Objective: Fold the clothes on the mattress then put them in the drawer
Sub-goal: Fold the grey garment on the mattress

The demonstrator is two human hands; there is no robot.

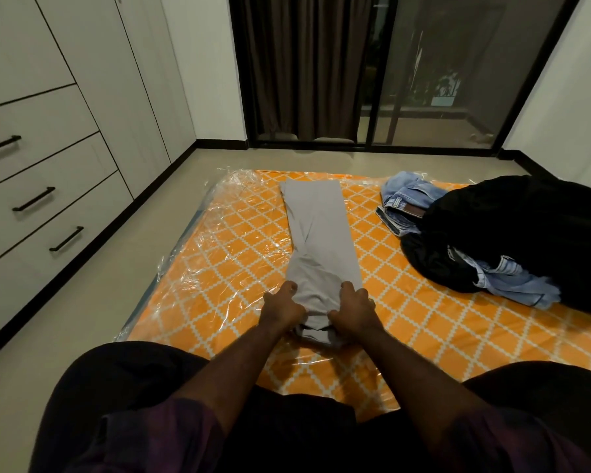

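Gripping trousers (318, 227) at near edge: left hand (282, 308), right hand (354, 310); clothes pile (512, 227) apart.

Both forearms (226, 363) are stretching forward, bare below dark purple sleeves (157, 431), drawing closer together farther out. The left grip (282, 307) and right grip (354, 310) are sitting side by side, backs up, fingers curling down and clutching the near end of the grey trousers (318, 233) between them.

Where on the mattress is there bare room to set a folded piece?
Bare mattress shows between the grey trousers and the clothes pile, and left of them to the plastic-wrapped edge. The right side is crowded by the pile; left hand and right hand grip the trousers' near end.
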